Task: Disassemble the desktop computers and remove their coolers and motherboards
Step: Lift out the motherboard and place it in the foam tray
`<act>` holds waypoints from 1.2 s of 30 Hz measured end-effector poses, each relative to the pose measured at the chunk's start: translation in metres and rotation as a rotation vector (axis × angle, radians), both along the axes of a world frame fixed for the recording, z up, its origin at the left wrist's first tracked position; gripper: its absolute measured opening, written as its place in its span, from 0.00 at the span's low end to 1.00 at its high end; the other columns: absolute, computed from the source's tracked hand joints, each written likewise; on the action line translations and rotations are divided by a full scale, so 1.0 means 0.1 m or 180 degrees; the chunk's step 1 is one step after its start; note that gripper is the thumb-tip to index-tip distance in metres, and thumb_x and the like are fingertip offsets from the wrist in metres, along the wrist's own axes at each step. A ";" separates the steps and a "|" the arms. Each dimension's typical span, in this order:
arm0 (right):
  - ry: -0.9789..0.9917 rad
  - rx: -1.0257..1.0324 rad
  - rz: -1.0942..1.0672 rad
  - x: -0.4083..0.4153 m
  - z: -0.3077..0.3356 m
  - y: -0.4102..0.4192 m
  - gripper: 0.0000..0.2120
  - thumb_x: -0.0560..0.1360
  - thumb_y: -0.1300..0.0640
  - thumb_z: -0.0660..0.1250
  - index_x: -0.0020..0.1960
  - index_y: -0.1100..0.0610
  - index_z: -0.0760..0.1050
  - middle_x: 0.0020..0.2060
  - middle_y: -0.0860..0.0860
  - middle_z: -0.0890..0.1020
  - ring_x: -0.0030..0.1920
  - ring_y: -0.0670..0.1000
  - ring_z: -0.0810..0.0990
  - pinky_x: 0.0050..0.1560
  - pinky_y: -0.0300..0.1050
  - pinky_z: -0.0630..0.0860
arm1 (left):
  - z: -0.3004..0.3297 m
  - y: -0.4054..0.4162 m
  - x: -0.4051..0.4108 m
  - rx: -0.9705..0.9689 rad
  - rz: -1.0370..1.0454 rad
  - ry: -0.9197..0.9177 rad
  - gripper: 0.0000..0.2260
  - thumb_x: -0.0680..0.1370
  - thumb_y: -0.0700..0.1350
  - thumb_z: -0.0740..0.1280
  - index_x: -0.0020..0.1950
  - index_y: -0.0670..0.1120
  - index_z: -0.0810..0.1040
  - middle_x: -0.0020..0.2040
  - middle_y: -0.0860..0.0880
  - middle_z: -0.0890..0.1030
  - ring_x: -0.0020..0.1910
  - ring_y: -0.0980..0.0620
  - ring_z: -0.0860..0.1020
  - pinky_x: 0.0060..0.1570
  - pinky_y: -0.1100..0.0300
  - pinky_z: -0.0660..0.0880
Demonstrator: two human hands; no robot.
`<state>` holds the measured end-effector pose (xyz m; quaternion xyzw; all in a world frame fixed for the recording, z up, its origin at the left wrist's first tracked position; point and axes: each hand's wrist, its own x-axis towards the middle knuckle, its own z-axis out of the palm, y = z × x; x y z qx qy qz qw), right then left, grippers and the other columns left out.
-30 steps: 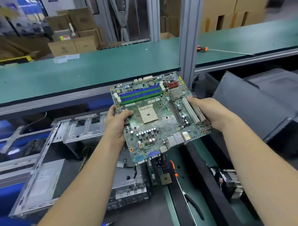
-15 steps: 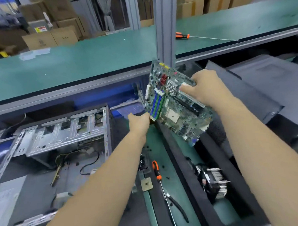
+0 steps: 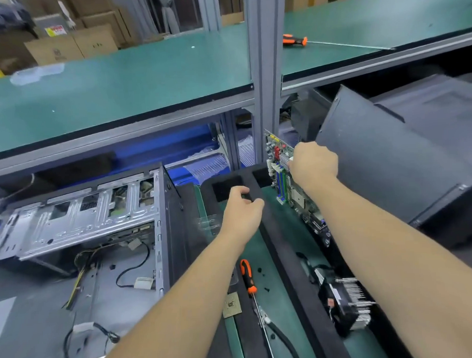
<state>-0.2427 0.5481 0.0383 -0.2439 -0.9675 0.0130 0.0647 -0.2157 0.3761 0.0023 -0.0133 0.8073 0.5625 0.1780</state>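
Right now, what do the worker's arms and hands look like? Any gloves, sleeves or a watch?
Both arms are bare as far up as the picture shows. The left hand and the right hand wear no gloves. No sleeve, watch, wristband or ring is visible.

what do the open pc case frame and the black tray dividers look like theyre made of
Case frame: bare sheet metal, probably steel, dull silver with stamped ribs and punched slots. Tray dividers: likely dense foam, matte black with soft, slightly rounded edges and no shine, though rubber cannot be excluded.
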 end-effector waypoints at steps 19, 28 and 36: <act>-0.0131 -0.0540 0.0006 -0.14 -0.57 -0.41 0.07 0.75 0.60 0.66 0.53 0.58 0.75 0.47 0.55 0.80 0.49 0.61 0.81 0.38 0.48 0.68 | 0.22 -0.42 -0.08 -0.0682 -0.0425 0.1365 0.09 0.77 0.43 0.63 0.54 0.55 0.73 0.49 0.56 0.76 0.40 0.54 0.75 0.42 0.56 0.74; 0.0123 0.0307 0.0289 0.01 -0.55 -0.78 0.28 0.76 0.50 0.64 0.73 0.58 0.65 0.63 0.61 0.73 0.65 0.63 0.69 0.66 0.62 0.64 | 0.38 -1.10 0.03 -0.1426 -0.0504 0.1750 0.11 0.78 0.44 0.61 0.59 0.51 0.77 0.49 0.54 0.78 0.47 0.50 0.77 0.52 0.50 0.76; 0.0760 -0.1012 0.2294 0.37 -0.12 -2.12 0.12 0.79 0.56 0.59 0.56 0.58 0.79 0.46 0.53 0.81 0.49 0.56 0.78 0.50 0.53 0.77 | 0.27 -2.41 -0.01 -0.2160 -0.0492 0.1077 0.07 0.77 0.45 0.64 0.52 0.53 0.79 0.50 0.51 0.82 0.47 0.48 0.79 0.50 0.53 0.78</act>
